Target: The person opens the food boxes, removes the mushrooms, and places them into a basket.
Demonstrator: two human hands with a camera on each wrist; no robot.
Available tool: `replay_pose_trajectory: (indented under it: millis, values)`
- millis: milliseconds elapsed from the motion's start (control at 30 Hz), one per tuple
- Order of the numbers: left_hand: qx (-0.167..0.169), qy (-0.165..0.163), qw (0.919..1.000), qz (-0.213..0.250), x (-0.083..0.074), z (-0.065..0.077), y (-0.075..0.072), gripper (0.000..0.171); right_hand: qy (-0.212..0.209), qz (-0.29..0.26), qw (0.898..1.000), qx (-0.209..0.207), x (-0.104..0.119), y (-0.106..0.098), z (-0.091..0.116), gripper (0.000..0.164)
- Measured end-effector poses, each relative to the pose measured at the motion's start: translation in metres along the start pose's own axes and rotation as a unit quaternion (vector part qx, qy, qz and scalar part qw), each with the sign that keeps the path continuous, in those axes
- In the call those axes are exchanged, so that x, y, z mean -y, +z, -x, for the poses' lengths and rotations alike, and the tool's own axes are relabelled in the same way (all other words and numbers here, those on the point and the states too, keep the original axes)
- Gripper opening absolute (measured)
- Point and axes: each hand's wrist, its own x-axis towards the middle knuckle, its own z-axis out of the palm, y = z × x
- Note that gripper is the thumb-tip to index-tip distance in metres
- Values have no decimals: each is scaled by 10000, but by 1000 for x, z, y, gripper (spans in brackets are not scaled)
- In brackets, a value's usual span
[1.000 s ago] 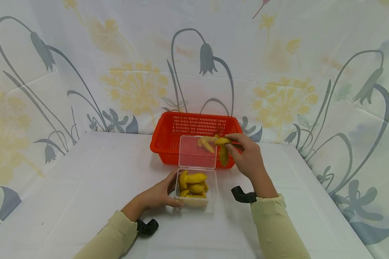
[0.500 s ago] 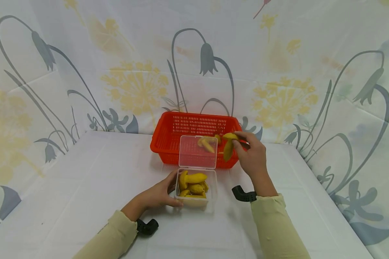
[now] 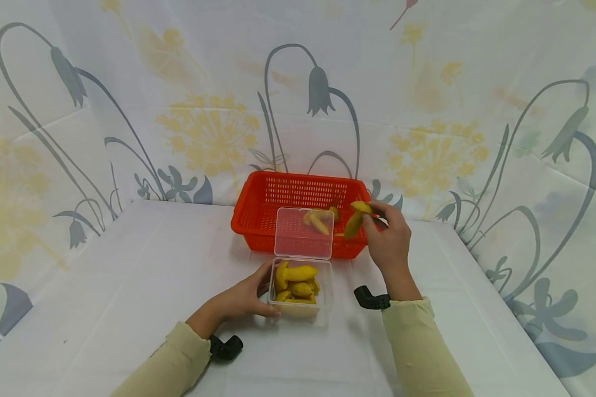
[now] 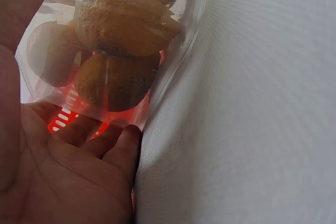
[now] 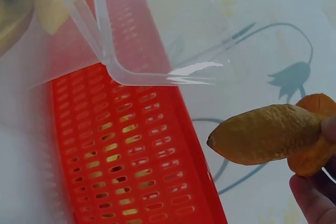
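Observation:
My left hand (image 3: pixel 240 300) holds a clear plastic box (image 3: pixel 298 312) at its left side, thumb along the front and fingers behind. Several yellow mushrooms (image 3: pixel 300 273) lie inside it, and its hinged lid (image 3: pixel 303 247) stands raised against the basket. In the left wrist view the fingers (image 4: pixel 79 129) touch the box wall below the mushrooms. My right hand (image 3: pixel 389 240) pinches another yellow mushroom (image 3: pixel 354 225) by its cap over the basket's right end. The right wrist view shows this mushroom (image 5: pixel 262 134) with its stem pointing left.
Behind the box stands a red perforated basket (image 3: pixel 258 212) with a few more yellow mushrooms (image 3: pixel 334 214) at its right, partly seen through the lid. A white cloth (image 3: pixel 169 264) covers the table. A flower-patterned curtain (image 3: pixel 298 110) rises right behind the basket.
My right hand has shifted a little to the right and up with the mushroom, away from the lid. The left hand and the box have stayed in place.

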Motion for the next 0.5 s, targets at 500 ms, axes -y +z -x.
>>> replay_pose_trajectory:
  millis: [500]
  values:
    - [-10,4,10000,-23,-1,1,0,116,135,133,9987,-481,-15,5,2,29]
